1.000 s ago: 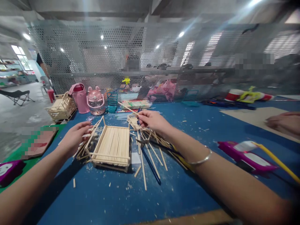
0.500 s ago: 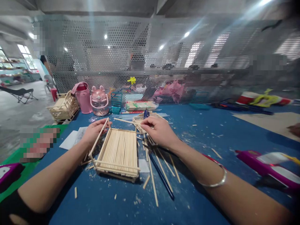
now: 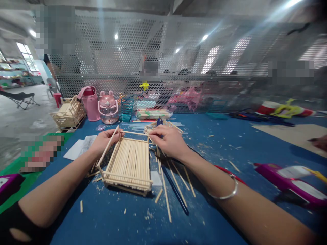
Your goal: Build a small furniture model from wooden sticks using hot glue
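Note:
A small frame made of wooden sticks (image 3: 129, 158) rests on the blue table, its floor a row of parallel sticks. Across its far end runs a thin wooden stick (image 3: 134, 133), level with the tops of the corner posts. My right hand (image 3: 170, 140) pinches the right end of that stick by the far right corner. At the far left corner, my left hand (image 3: 106, 141) has its fingers closed around the post and the stick's left end. A slanting stick (image 3: 108, 146) forms the left upper rail. Fingertips of the left hand are partly hidden behind it.
Loose sticks (image 3: 166, 197) and dark blue-handled pliers (image 3: 176, 190) lie right of the frame. Behind stand a pink bottle (image 3: 90, 105), a clear-and-pink bottle (image 3: 108, 110) and a finished-looking stick model (image 3: 68, 114). A purple device (image 3: 288, 183) is at right; another person's hand (image 3: 319, 141) shows at the edge.
My right hand has moved slightly left and the stick it holds has swung from jutting past the corner to lying across the frame's far end. The left hand stays at the corner.

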Available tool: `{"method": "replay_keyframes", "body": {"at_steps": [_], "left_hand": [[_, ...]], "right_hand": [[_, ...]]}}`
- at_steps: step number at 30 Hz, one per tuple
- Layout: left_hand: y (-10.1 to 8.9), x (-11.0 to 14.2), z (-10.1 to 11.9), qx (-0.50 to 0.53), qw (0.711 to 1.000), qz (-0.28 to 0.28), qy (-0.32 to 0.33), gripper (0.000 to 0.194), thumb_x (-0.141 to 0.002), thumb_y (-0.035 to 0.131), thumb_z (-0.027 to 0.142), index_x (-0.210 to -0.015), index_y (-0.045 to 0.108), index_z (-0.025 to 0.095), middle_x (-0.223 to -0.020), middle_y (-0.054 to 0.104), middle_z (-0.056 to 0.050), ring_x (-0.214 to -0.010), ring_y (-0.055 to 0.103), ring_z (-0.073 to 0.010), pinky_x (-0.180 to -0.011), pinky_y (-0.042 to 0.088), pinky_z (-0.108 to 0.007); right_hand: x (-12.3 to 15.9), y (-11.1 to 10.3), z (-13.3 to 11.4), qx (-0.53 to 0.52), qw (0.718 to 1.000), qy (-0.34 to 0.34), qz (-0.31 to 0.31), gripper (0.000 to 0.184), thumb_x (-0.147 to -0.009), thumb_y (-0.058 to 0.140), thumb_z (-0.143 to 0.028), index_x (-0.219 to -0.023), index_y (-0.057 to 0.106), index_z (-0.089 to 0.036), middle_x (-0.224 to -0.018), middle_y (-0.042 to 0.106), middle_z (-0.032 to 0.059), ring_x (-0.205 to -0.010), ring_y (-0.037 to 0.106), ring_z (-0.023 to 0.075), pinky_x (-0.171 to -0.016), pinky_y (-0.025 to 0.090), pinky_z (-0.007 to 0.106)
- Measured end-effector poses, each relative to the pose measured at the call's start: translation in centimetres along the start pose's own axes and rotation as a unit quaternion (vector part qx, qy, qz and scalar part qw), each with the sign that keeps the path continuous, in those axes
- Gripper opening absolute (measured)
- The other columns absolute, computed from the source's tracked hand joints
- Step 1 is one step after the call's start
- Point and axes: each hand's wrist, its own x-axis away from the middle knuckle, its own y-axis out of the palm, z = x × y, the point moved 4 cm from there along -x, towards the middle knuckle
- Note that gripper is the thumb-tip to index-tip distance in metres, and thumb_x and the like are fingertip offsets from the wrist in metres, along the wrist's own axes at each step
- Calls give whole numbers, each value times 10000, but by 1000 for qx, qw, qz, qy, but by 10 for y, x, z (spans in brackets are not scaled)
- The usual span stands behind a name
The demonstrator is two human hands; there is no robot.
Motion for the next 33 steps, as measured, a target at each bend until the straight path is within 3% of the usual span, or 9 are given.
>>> {"method": "replay_keyframes", "body": {"at_steps": [10, 18, 21, 24, 33], "left_hand": [[0, 0, 1, -3, 1000, 22, -1, 283, -617, 699, 306, -857, 670, 159, -764, 679, -34, -562, 515, -90, -542, 371, -207], [1, -1, 0, 8, 999, 40, 5, 266, -578, 722, 324, -779, 666, 157, -712, 670, -21, -638, 562, -115, -627, 411, -224], [1, -2, -1, -20, 999, 46, 19, 230, -608, 696, 343, -741, 668, 158, -691, 656, -14, -607, 543, -112, -595, 402, -219], [0, -2, -1, -44, 997, 54, 30, 236, -612, 690, 361, -731, 673, 158, -688, 652, -12, -616, 538, -118, -587, 395, -213], [-4, -2, -4, -72, 994, 62, 47, 305, -596, 694, 424, -763, 689, 169, -773, 673, -33, -711, 562, -152, -644, 403, -225]], "right_hand": [[-2, 4, -2, 39, 999, -3, 8, 170, -744, 517, -169, -718, 685, -170, -716, 624, 51, -700, 548, 159, -665, 380, 279], [-1, 6, 0, 7, 1000, -4, 14, 173, -758, 511, -192, -703, 675, -184, -730, 635, 46, -726, 557, 161, -699, 396, 289], [-1, 5, 3, -27, 999, 27, 3, 161, -717, 536, -190, -808, 668, -183, -749, 625, 41, -698, 541, 148, -668, 405, 278], [-1, 4, 10, -82, 993, 79, -6, 301, -646, 535, -130, -929, 634, -158, -782, 620, 45, -675, 528, 133, -637, 416, 258], [1, 7, 20, -157, 979, 126, -34, 150, -693, 543, -230, -737, 663, -153, -702, 646, 40, -620, 542, 128, -591, 418, 264]]}}
